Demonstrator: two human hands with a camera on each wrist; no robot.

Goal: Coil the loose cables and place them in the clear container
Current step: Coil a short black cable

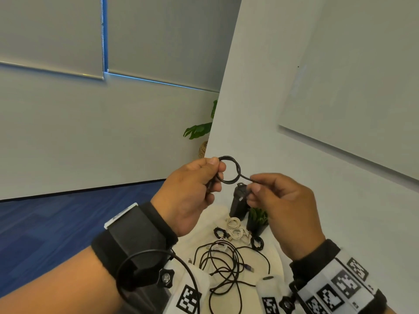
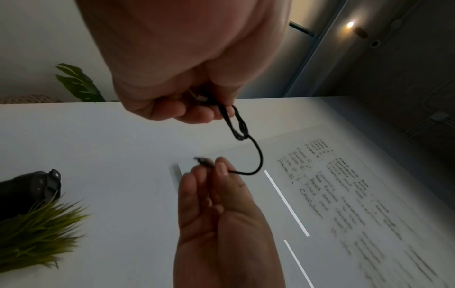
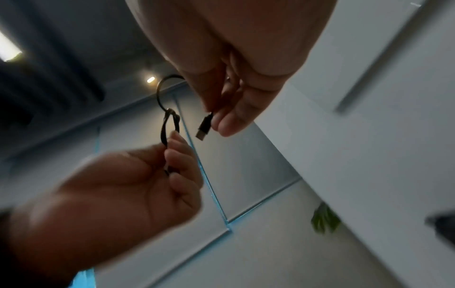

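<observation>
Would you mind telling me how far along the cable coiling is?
Done: small coils lie on the table. In hand: the left hand holds a black coil while the right hand pinches its free end. Left: a loose black tangle remains below. No clear container is in view.

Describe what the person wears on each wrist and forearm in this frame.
The left wrist carries a wide black band with a boxy black camera unit that has a white end, a black knob and a thin black cable looping off it. The right wrist has a black cuff under a white band printed with black square tag markers. Both hands are bare.
</observation>
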